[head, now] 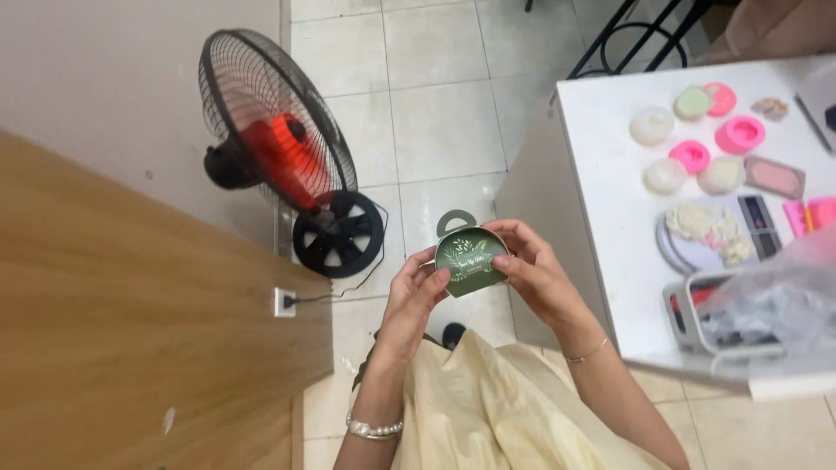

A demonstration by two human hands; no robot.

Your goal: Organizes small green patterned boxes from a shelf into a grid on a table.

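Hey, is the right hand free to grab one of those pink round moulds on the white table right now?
Probably not yet: the right hand and left hand both grip the small green gift box. The pink mould lies uncovered on the white table.

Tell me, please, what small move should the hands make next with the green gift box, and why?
Probably press the curved front flap flat with the left hand thumb while the right hand steadies the side. Both hands pinch the small green box in mid-air, its loop handle up, and the flap's lower edge looks slightly lifted.
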